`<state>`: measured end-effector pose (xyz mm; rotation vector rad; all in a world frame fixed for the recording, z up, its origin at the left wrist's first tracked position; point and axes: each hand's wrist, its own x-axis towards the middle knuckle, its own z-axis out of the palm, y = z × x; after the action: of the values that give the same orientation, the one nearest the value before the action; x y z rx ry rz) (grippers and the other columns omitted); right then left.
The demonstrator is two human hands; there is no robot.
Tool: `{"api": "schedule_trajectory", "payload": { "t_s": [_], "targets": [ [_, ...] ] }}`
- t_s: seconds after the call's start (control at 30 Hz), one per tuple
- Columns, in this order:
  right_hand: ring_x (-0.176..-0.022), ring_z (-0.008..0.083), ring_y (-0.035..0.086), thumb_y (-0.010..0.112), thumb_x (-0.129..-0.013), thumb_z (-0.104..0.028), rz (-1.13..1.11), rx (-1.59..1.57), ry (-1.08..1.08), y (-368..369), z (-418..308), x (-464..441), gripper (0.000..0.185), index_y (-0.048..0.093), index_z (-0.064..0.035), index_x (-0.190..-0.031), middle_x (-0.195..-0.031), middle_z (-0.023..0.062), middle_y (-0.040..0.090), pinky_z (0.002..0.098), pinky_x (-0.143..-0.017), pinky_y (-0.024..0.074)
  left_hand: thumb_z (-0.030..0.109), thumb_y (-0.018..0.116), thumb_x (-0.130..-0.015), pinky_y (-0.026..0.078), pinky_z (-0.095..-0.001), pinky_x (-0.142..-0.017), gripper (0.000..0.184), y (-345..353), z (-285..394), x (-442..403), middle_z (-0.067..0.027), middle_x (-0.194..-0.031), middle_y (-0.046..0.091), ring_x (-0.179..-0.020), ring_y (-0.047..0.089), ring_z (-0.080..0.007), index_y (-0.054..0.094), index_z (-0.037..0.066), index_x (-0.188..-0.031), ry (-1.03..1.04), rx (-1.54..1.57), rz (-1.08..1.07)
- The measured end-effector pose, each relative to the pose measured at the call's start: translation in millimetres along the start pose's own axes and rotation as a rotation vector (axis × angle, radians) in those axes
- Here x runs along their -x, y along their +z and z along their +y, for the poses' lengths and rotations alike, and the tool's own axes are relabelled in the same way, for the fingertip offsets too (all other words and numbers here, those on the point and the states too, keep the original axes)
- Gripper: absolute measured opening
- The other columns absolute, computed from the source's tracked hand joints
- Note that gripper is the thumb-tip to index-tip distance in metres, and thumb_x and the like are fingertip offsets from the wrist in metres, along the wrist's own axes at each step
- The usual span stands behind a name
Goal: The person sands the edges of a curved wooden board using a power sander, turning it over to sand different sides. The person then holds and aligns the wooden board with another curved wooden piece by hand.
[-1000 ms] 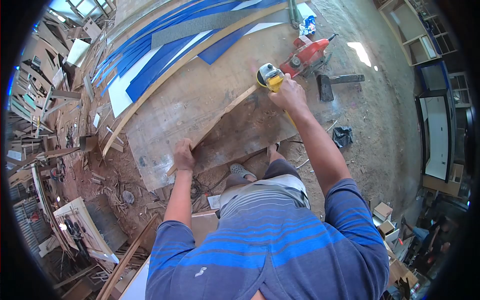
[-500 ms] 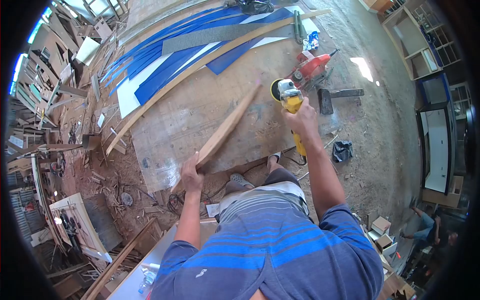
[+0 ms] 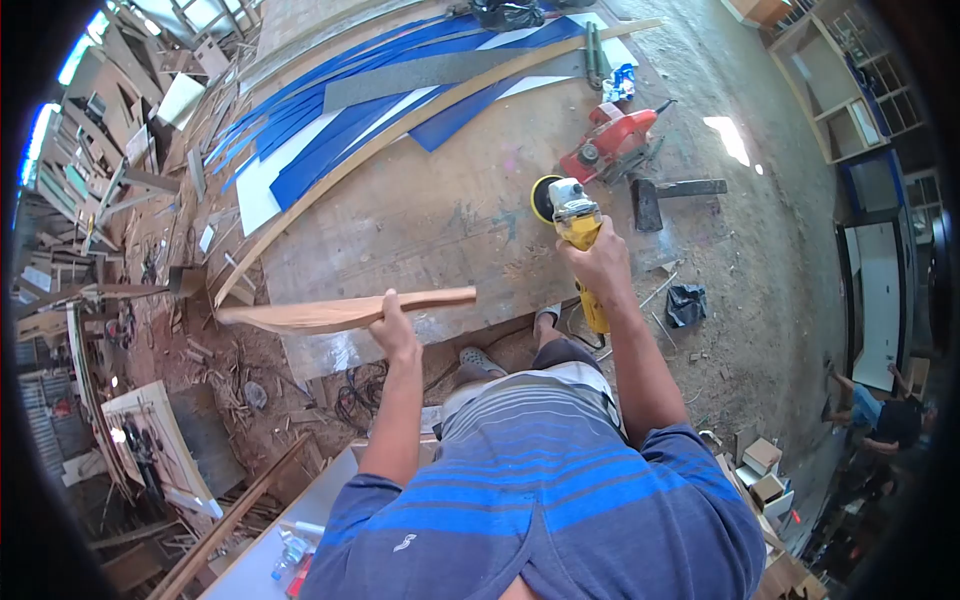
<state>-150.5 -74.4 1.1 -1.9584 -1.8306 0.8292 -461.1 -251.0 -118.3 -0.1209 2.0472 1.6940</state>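
Working from a distance through the head camera, I had the left grip [image 3: 397, 332] closed around a shaped wooden piece [image 3: 290, 316], held crosswise at the near-left part of the plywood counter [image 3: 410, 220], one end reaching past its edge. The right grip [image 3: 601, 264] was wrapped around a yellow angle grinder [image 3: 578, 226], its disc [image 3: 543, 199] well apart from the wood, near a red power planer [image 3: 612, 142]. Handling both well, I judged, meant steadying the wood and keeping the disc clear of fingers.
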Motion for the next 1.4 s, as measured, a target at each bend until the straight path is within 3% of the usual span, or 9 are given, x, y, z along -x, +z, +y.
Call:
{"api": "schedule_trajectory", "payload": {
  "t_s": [0.13,0.33,0.57,0.7,0.8,0.93,1.03,1.23,1.4],
  "targets": [
    [-0.104,0.0502,0.074,0.088,-0.079,-0.039,0.003,-0.021,-0.011,-5.6,0.6,-7.5,0.064,0.06,0.0019,-0.12,-0.106,0.0308,0.077,0.0557,-0.092,0.0586,0.031,0.083,-0.094,0.056,-0.0411,-0.096,0.054,35.0,-40.4,1.1,-0.0166,-0.12,0.072,-0.104,0.071,-0.0294,0.068,-0.011,-0.125,-0.1,-0.031,0.098],
    [-0.102,0.0503,0.074,0.088,-0.08,-0.04,-0.017,-0.015,-0.022,-10.4,8.5,-23.3,0.063,0.06,0.0022,-0.118,-0.104,0.0311,0.077,0.0557,-0.09,0.0592,0.058,0.089,-0.087,0.056,-0.0412,-0.074,0.064,97.7,-10.0,38.5,-0.0069,-0.1,0.069,-0.081,0.066,-0.0167,0.074,0.002,-0.112,-0.395,-0.132,-0.147],
    [-0.102,0.0502,0.075,0.088,-0.08,-0.04,-0.072,-0.029,-0.051,-22.2,13.3,-51.8,0.062,0.06,0.002,-0.117,-0.103,0.0308,0.077,0.0556,-0.09,0.0594,0.054,0.087,-0.09,0.051,-0.0273,-0.053,0.05,91.3,7.4,18.1,-0.0011,-0.086,0.068,-0.068,0.065,-0.0132,0.071,0.008,-0.103,-0.534,-0.282,-0.58],
    [-0.102,0.0497,0.075,0.087,-0.081,-0.04,-0.127,-0.023,-0.093,-23.5,10.0,-70.9,0.061,0.06,0.0013,-0.117,-0.104,0.0306,0.077,0.0554,-0.09,0.0595,0.037,0.088,-0.09,0.059,-0.0356,-0.076,0.039,38.9,-7.9,-23.0,-0.003,-0.089,0.073,-0.076,0.071,-0.0214,0.072,0.005,-0.106,0.049,-0.582,-0.409],
    [-0.102,0.0497,0.075,0.087,-0.081,-0.04,-0.142,-0.05,-0.145,-14.9,4.3,-80.6,0.059,0.061,0.0005,-0.115,-0.104,0.0305,0.077,0.0556,-0.09,0.0593,0.026,0.087,-0.085,0.056,-0.0428,-0.1,0.05,-5.4,18.3,-40.0,-0.0145,-0.119,0.074,-0.11,0.071,-0.0332,0.068,0.004,-0.126,0.569,-0.852,-0.182],
    [-0.102,0.0499,0.074,0.086,-0.082,-0.039,-0.165,-0.031,-0.172,0.2,-13.2,-83.7,0.057,0.061,0.001,-0.114,-0.104,0.0305,0.077,0.0558,-0.091,0.0588,0.021,0.088,-0.08,0.037,-0.0518,-0.125,0.086,-64.7,33.9,-92.9,-0.0225,-0.155,0.052,-0.148,0.044,-0.0435,0.046,0.006,-0.153,0.7,-1.254,-0.175],
    [-0.103,0.0503,0.074,0.085,-0.081,-0.038,-0.154,-0.01,-0.172,18.2,-27.6,-82.5,0.057,0.061,0.0018,-0.114,-0.104,0.0308,0.076,0.0558,-0.091,0.0585,0.024,0.09,-0.08,0.044,-0.0514,-0.118,0.08,-105.7,23.7,-145.7,-0.0205,-0.147,0.059,-0.139,0.054,-0.0425,0.054,0.007,-0.149,0.906,-1.313,-0.154],
    [-0.104,0.0504,0.074,0.086,-0.08,-0.037,-0.098,0.028,-0.108,56.6,-72.7,-52.5,0.058,0.061,0.0028,-0.114,-0.105,0.0316,0.076,0.0554,-0.091,0.0581,0.033,0.091,-0.079,0.055,-0.0496,-0.099,0.052,-110.0,61.0,-169.2,-0.013,-0.118,0.071,-0.115,0.068,-0.0378,0.072,0.009,-0.121,0.844,-1.185,-0.405],
    [-0.105,0.0497,0.074,0.087,-0.079,-0.04,-0.059,0.054,-0.054,76.8,-117.3,-18.9,0.061,0.062,0.003,-0.114,-0.107,0.0312,0.077,0.0545,-0.093,0.0584,0.038,0.09,-0.081,0.055,-0.0486,-0.094,0.048,-78.1,66.5,-161.0,-0.0137,-0.111,0.071,-0.11,0.068,-0.0375,0.069,0.007,-0.111,0.83,-1.061,-0.564]
  ]
}}
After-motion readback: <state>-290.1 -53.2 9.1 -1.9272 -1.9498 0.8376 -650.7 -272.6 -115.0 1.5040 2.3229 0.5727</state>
